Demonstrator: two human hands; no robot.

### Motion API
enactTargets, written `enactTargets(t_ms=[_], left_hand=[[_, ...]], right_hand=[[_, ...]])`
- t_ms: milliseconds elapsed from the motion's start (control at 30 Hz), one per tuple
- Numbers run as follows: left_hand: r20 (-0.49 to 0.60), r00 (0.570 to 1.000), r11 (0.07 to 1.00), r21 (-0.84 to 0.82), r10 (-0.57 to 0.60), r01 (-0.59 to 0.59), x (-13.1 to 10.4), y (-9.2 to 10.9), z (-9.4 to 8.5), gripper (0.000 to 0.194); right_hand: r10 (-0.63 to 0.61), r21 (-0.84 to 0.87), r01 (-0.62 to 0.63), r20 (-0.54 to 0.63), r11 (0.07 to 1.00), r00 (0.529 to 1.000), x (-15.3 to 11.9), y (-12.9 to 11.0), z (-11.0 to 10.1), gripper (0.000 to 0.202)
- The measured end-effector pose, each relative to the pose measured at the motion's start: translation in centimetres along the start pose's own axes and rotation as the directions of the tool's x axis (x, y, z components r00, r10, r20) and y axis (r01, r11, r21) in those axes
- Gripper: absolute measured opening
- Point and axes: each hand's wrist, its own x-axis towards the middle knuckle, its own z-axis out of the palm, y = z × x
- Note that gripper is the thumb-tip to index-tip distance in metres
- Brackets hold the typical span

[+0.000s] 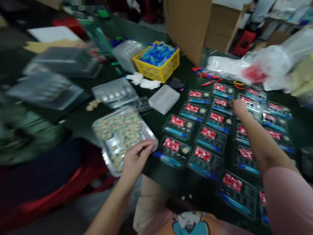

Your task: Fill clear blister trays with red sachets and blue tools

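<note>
Packs (217, 165) partly filled, tan pieces (128, 125) in some and not in others

Rows of clear plastic packs cover the right half of the dark table (181, 182). As far as they can be made out, most hold a red-and-white speckled block (208, 132) and a blue pen-like tool (209, 146), so I judge that part of the filling largely done. The small tan pieces are the uneven part. In the column nearest the metal tray (148, 130), all four packs show one in a compartment. In the next column, the two nearest packs show none, nor does the pack at the front edge. Several farther right are blurred or behind the forearm, so their count is uncertain.

Plenty of stock remains: tan pieces lie thickly across the metal tray, with a bare patch in the middle, and more blue tools (158, 54) fill the yellow basket (168, 71) at the back.

The left hand (137, 155) is at the right edge of the metal tray, fingers curved and thumb drawn close to them; whether anything is pinched there I cannot tell. The right hand (240, 109) reaches over the farther packs, fingers bunched and pointing down beside one; its grip is blurred, and I cannot tell whether it has hold of a piece.
</note>
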Motion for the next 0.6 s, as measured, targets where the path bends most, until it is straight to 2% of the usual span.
enactTargets(t_ms=[100,133,167,267,367,467,533,600], left_hand=[[-0.152,0.986,0.995,0.06,-0.065,0.075,-0.5,-1.3,-2.7,0.025],[-0.198,0.977,0.991,0.091,-0.075,0.095,-0.7,-2.0,-3.6,0.027],[-0.238,0.968,0.986,0.129,-0.075,0.108,-1.0,-2.7,-4.5,0.028],[-0.249,0.967,0.948,0.292,-0.056,0.13,-2.0,-5.1,-6.9,0.027],[-0.169,0.982,0.871,0.466,-0.082,0.153,-3.3,-7.1,-8.4,0.023],[-0.119,0.987,0.78,0.606,-0.11,0.16,-4.1,-8.4,-9.0,0.02],[-0.097,0.989,0.738,0.659,-0.11,0.146,-4.3,-8.9,-9.0,0.023],[-0.066,0.991,0.712,0.689,-0.118,0.13,-4.1,-9.4,-8.8,0.023]], right_hand=[[0.054,0.009,-0.054,0.006,0.999,0.999,-0.5,1.0,0.2,0.015],[0.042,0.026,-0.042,-0.027,0.999,0.999,-0.5,1.3,0.3,0.02],[0.048,0.099,-0.037,-0.107,0.994,0.993,-0.6,1.3,0.4,0.02],[0.042,0.237,0.014,-0.229,0.971,0.973,-1.7,-0.5,0.1,0.014],[-0.142,0.334,0.237,-0.283,0.912,0.949,-4.3,-5.9,-1.6,0.013],[-0.384,0.41,0.508,-0.349,0.758,0.855,-8.4,-13.7,-4.2,0.018],[-0.48,0.475,0.585,-0.334,0.658,0.811,-11.4,-19.2,-5.6,0.017],[-0.606,0.504,0.637,-0.252,0.584,0.755,-14.3,-24.4,-6.3,0.018]])
